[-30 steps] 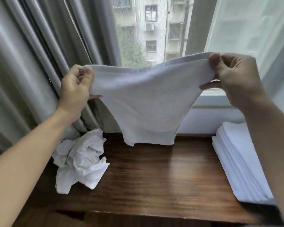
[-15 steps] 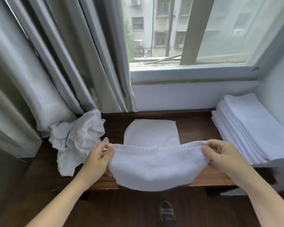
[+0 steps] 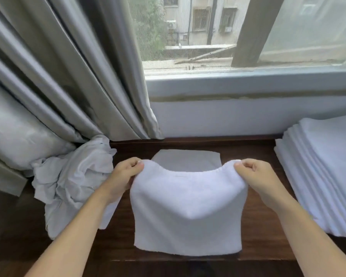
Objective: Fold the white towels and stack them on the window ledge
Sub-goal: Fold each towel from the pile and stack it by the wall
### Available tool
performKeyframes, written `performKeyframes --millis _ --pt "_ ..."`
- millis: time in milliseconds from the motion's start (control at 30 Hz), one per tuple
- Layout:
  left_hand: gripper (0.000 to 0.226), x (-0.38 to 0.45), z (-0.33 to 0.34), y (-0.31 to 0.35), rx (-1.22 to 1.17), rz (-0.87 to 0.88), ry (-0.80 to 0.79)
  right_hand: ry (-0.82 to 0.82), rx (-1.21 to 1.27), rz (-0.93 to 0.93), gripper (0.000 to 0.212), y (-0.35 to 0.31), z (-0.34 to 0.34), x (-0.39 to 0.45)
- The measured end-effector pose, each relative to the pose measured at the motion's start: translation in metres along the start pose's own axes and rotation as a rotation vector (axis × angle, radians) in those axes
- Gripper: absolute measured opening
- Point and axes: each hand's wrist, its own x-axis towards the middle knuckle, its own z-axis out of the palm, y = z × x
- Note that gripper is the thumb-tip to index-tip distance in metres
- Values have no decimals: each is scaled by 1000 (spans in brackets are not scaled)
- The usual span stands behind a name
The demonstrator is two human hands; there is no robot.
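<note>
A white towel (image 3: 188,206) is held up over the dark wooden window ledge (image 3: 258,246), pinched at its two upper corners. The left hand (image 3: 122,176) grips the left corner, its fingers (image 3: 137,165) curled round the hem with the thumb pressed on top. The right hand (image 3: 256,176) grips the right corner the same way, fingers (image 3: 242,166) clenched on the cloth. Between the two hands the top edge sags in a shallow curve, and the body of the towel drapes toward the person, its lower edge lying near the front edge of the ledge. Just beyond the sagging edge, the far part of the same towel lies flat on the wood.

Left of the left hand, a crumpled heap of white towels (image 3: 68,182) rests on the ledge, touching the foot of the grey curtain (image 3: 68,76) behind it. Right of the right hand, well apart from it, a stack of folded towels (image 3: 324,176) sits at the ledge's right end. Beyond the fingers rise the white wall and the window frame (image 3: 248,82), with buildings outside.
</note>
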Motion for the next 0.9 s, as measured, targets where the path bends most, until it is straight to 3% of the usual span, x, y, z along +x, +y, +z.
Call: performKeyframes --millis 67,167,267,400,667,900 --pt "27 36 -1 3 -16 -51 102 4 -2 20 25 0 1 39" --pt "22 92 7 -11 172 -158 279 -13 -44 135 28 18 19 96" --pt "16 129 26 -31 314 -212 342 18 -74 219 28 45 46 134" --pt "22 149 40 -50 524 -296 433 59 -148 183 36 67 70 156" --pt "29 171 41 -34 155 -615 399 -26 -15 373 33 64 91 178" --pt "16 156 24 -34 -71 -800 243 84 -22 287 56 71 88 170"
